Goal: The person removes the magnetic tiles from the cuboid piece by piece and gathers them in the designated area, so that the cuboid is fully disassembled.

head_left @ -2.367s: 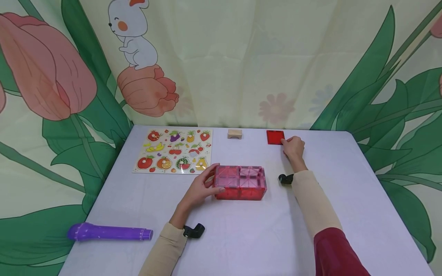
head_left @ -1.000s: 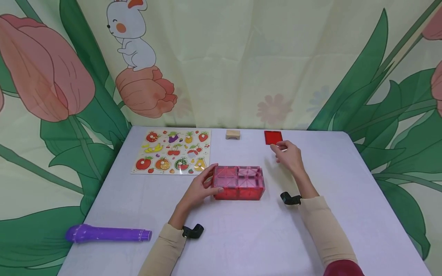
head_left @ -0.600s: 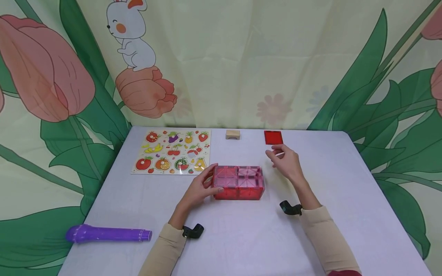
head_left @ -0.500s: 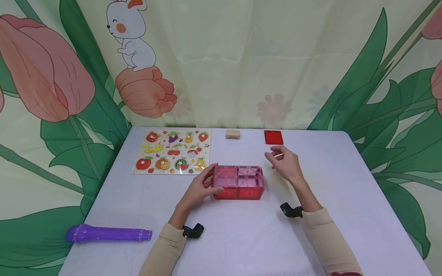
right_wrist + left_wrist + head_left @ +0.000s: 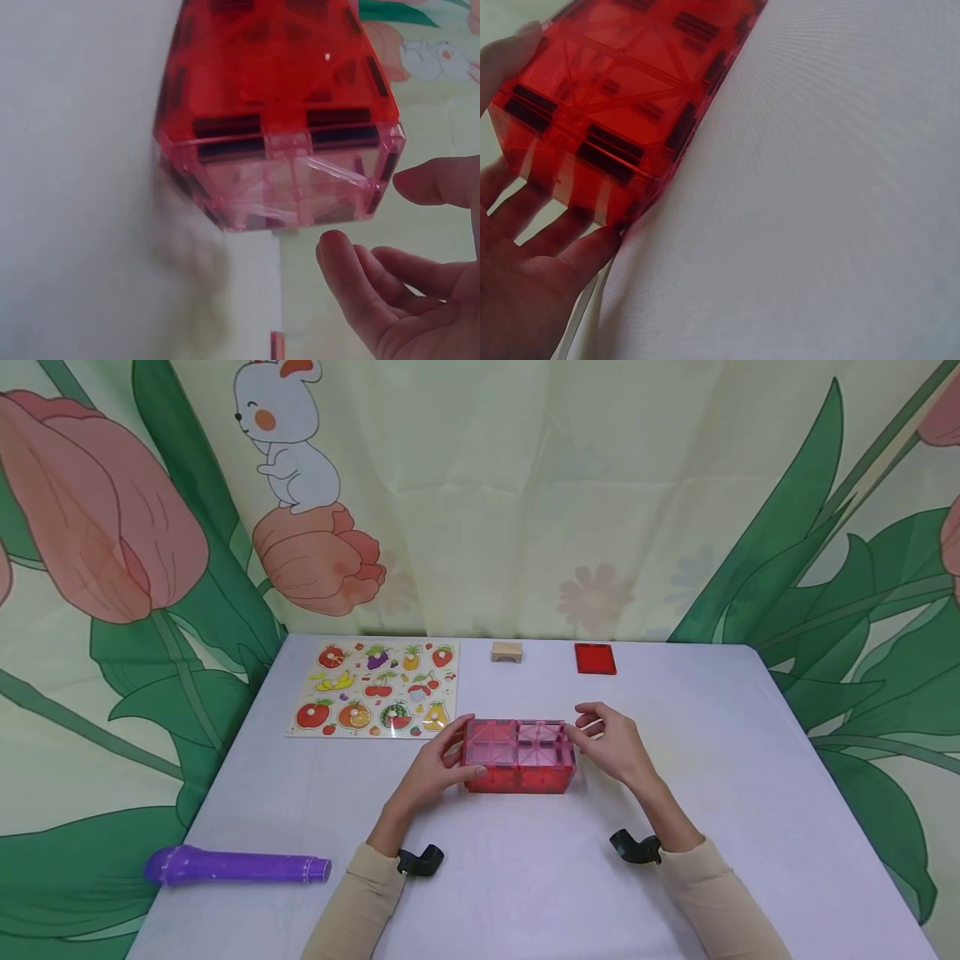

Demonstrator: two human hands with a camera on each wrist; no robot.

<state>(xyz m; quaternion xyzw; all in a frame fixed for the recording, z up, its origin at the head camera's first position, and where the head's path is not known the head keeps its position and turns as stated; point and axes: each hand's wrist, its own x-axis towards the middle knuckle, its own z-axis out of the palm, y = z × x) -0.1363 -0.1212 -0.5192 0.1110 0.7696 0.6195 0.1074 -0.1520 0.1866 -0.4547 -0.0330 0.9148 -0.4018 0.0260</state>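
A box of translucent red and pink magnetic tiles [image 5: 517, 757] sits on the white table, its pink tiles on top. My left hand [image 5: 427, 772] grips its left end. In the left wrist view the left hand [image 5: 525, 277] spreads several fingers along the end of the box [image 5: 615, 82]. Close by the right end is my right hand [image 5: 615, 747], holding nothing. The right wrist view shows the right hand [image 5: 420, 292] with loosely bent fingers and a small gap to the box [image 5: 277, 75]. A single red magnetic tile [image 5: 596, 658] lies flat near the back edge.
At the back left lies a fruit puzzle board [image 5: 375, 689]. A small wooden arch block [image 5: 506, 652] stands at the back middle. Near the left edge is a purple toy microphone [image 5: 238, 866]. A printed flower curtain [image 5: 480, 510] hangs behind the table.
My right hand has let go of the flat red tile and come back toward the right end of the box. My left hand has stayed on the box.
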